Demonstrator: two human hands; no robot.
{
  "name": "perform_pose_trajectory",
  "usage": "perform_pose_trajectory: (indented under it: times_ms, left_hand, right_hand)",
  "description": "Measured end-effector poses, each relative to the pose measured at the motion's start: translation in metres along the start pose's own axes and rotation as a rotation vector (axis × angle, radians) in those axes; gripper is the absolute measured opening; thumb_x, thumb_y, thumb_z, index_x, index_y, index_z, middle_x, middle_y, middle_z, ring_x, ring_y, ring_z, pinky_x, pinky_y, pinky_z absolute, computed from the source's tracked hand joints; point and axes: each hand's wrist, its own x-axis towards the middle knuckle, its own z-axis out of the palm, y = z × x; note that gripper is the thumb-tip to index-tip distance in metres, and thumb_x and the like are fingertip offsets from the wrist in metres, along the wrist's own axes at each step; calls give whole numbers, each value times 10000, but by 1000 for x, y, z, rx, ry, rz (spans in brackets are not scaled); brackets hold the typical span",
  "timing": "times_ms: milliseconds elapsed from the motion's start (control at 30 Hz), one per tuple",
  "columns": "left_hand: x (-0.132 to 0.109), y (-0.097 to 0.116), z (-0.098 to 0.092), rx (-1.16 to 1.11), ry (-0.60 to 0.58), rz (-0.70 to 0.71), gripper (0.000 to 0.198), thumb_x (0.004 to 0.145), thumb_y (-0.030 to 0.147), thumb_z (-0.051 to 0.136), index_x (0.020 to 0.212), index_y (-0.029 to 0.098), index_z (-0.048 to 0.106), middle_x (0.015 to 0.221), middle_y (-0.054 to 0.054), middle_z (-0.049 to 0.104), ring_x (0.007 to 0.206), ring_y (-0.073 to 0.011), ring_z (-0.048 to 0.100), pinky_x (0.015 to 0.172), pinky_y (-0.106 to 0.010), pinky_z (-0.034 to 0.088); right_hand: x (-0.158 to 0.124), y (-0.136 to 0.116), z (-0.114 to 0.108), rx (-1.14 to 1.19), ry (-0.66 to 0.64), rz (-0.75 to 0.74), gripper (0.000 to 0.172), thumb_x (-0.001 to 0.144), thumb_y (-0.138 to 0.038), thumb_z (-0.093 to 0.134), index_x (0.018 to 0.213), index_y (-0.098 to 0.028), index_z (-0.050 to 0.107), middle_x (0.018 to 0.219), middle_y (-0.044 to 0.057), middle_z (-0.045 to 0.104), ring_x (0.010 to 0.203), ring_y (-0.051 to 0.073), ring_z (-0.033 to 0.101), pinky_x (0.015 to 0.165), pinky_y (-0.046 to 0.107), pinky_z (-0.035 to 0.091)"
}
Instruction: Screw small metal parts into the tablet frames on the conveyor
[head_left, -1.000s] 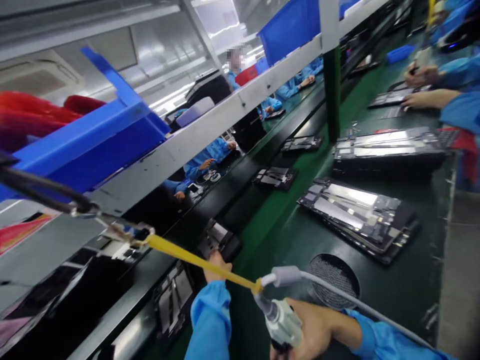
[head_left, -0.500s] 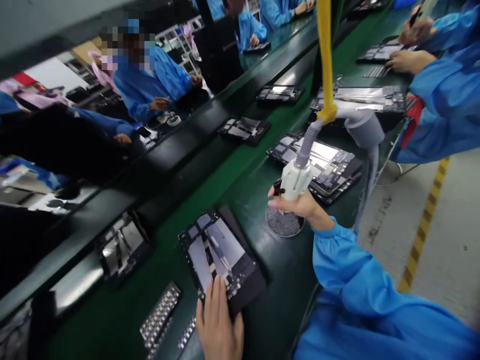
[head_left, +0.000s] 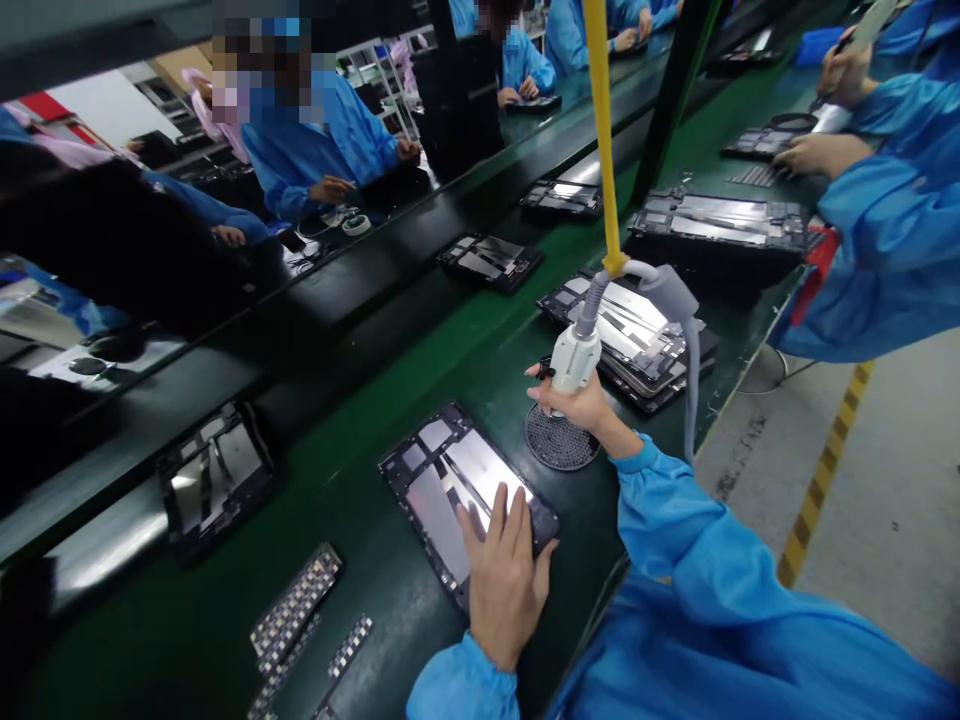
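Observation:
On the green bench lies a black tablet housing (head_left: pixel 436 500) with silvery battery panels. My left hand (head_left: pixel 506 570) rests on its lower right part, fingers spread, thumb at its right edge. Beyond it, my right hand (head_left: pixel 574 400) is wrapped round a white electric screwdriver (head_left: pixel 576 355) that hangs from a yellow strap (head_left: pixel 602 130). The screwdriver's lower end is over a round dark tray of small parts (head_left: pixel 556 450); its tip is hidden. Strips of small parts (head_left: pixel 298 600) lie to the left of the housing.
A stack of housings (head_left: pixel 645 340) stands behind the tray, with another stack (head_left: pixel 720 220) farther back. More housings lie on the conveyor, one at left (head_left: pixel 217 475). A co-worker's hands (head_left: pixel 825 155) work at the upper right. The grey cable (head_left: pixel 691 390) hangs beside my right sleeve.
My left hand has moved right and up onto the housing's panels. The housing has shifted right, covering the dark piece that showed beneath it. The screwdriver's strap and cable now hang farther left.

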Motion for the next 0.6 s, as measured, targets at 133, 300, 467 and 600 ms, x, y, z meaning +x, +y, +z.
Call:
perform_pose_trajectory:
  times_ms: [133, 300, 467, 600]
  left_hand:
    - [-3, 2, -4, -162, 113, 25, 420, 912, 249, 504, 1332, 224, 508, 1254, -96, 638, 1264, -303, 506, 1126, -629, 234]
    - [-19, -17, -30, -373, 374, -150, 417, 898, 110, 442, 1262, 264, 573, 983, -33, 733, 879, -168, 693, 920, -367, 535]
    - [-39, -48, -62, -385, 328, -538, 228, 878, 360, 550, 986, 250, 718, 1030, -51, 704, 929, -205, 668, 768, -305, 572]
    - [-55, -73, -67, -485, 289, -678, 285, 794, 470, 616, 843, 224, 751, 917, -63, 689, 809, -188, 664, 584, -241, 542]
  right_hand:
    - [2, 4, 2, -13, 2, 30, 309, 605, -284, 793, 824, -128, 640, 442, -55, 560, 374, 87, 488, 420, 236, 432]
    - [1, 6, 3, -15, 6, 60, 298, 592, -300, 798, 774, -142, 624, 441, -56, 555, 372, 94, 499, 401, 233, 428]
    - [2, 7, 4, -48, 2, 61, 302, 593, -313, 796, 779, -144, 629, 442, -53, 554, 371, 97, 493, 394, 241, 427]
    - [-4, 0, 4, -69, -14, 31, 284, 620, -292, 781, 836, -157, 654, 447, -49, 566, 366, 102, 489, 381, 248, 421]
